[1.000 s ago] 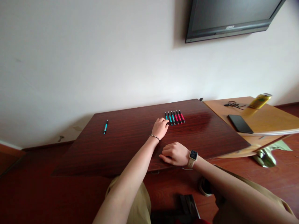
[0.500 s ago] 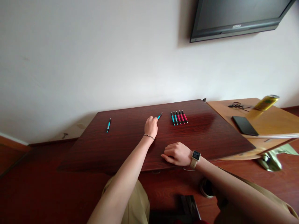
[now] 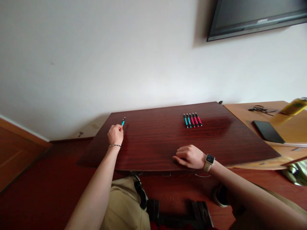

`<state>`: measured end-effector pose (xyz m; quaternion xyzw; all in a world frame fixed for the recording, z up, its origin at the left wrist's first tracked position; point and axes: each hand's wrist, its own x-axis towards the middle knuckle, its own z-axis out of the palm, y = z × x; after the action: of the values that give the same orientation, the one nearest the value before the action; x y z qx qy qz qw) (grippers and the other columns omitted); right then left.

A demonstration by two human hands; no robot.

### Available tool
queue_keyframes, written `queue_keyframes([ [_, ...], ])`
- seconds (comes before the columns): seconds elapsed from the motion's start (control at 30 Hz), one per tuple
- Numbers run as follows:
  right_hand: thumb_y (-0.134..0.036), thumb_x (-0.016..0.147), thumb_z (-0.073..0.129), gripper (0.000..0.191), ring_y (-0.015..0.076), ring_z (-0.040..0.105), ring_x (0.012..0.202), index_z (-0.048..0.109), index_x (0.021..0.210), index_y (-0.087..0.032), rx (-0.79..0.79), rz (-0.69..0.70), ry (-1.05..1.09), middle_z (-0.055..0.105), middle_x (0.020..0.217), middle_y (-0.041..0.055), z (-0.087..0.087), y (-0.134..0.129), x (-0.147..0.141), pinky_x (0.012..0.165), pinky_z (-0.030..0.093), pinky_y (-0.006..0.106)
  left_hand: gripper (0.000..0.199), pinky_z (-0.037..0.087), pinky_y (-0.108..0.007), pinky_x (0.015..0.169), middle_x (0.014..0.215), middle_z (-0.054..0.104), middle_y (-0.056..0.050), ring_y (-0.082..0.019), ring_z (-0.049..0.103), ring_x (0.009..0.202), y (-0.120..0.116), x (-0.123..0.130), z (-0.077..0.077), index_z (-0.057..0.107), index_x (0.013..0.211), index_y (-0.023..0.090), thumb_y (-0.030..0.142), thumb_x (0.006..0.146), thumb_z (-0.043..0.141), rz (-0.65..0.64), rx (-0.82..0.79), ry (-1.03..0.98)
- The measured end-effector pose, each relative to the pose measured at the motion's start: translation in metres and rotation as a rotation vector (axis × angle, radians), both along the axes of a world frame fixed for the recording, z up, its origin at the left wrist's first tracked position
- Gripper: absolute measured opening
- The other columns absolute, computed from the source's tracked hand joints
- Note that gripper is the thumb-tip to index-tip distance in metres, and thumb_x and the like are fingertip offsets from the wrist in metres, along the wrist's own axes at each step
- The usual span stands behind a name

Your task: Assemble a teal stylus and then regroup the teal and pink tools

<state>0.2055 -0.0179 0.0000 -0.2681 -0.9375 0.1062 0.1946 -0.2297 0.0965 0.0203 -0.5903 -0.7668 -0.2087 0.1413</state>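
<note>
At the left part of the dark reddish-brown table (image 3: 153,140), my left hand (image 3: 115,134) is closed in a pinch around a blue pen (image 3: 123,122). The pen's black upper part and some of its blue barrel stick out past the fingertips; the lower end is hidden by the hand. Only one pen shows there. My right hand (image 3: 190,156), with a watch on the wrist, rests at the table's front edge, fingers curled, and no object shows in it. Beyond it lies a neat row of pens: two blue pens (image 3: 187,121) and three pink pens (image 3: 195,120), side by side.
A lighter wooden cabinet (image 3: 242,111) adjoins the table on the right. On it are a black phone (image 3: 268,131), a dark coiled cable (image 3: 261,110) and a yellow can (image 3: 294,106). A television (image 3: 259,22) hangs on the wall above.
My left hand has moved from mid-table, where it held a blue pen, to the left, where another blue pen lay. The right hand stays put. The view has shifted slightly left.
</note>
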Motion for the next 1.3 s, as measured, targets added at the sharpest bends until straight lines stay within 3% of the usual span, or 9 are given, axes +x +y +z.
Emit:
queue_keyframes([
  [0.1,-0.036,0.112,0.041,0.044,0.0142,0.056,0.068,0.056,0.073,-0.021,-0.003,-0.004,-0.004,0.063,0.072,0.0024,-0.001,0.0,-0.001,0.066,0.031,0.031,0.02,0.049,-0.032,0.08,0.109,0.071,-0.009,-0.024,0.066,0.096,-0.003,-0.011,-0.008,0.076,0.105,0.024,0.025,0.099,0.057,-0.005,-0.027,0.02],
  [0.33,-0.036,0.112,0.041,0.046,0.0142,0.055,0.066,0.057,0.072,-0.021,-0.011,-0.007,0.003,0.062,0.071,0.0028,-0.002,0.001,-0.003,0.065,0.03,0.032,0.021,0.049,-0.033,0.079,0.109,0.068,-0.01,-0.025,0.067,0.093,0.003,-0.009,-0.018,0.077,0.104,0.024,0.025,0.099,0.057,-0.047,-0.066,0.04],
  [0.73,-0.036,0.112,0.042,0.045,0.0142,0.054,0.067,0.057,0.073,-0.021,-0.018,0.003,0.013,0.062,0.071,0.0022,-0.002,0.003,-0.004,0.066,0.03,0.032,0.028,0.051,-0.035,0.086,0.112,0.065,-0.014,-0.027,0.068,0.097,0.019,0.005,-0.018,0.077,0.109,0.02,0.024,0.102,0.05,0.001,-0.122,0.06],
  [1.3,-0.036,0.112,0.041,0.045,0.0142,0.055,0.067,0.056,0.072,-0.021,-0.017,0.005,0.0,0.063,0.072,0.0024,-0.001,0.003,-0.004,0.066,0.032,0.031,0.026,0.05,-0.035,0.082,0.111,0.064,-0.012,-0.027,0.068,0.097,0.013,-0.004,-0.018,0.076,0.107,0.023,0.026,0.103,0.05,-0.025,-0.126,0.077],
])
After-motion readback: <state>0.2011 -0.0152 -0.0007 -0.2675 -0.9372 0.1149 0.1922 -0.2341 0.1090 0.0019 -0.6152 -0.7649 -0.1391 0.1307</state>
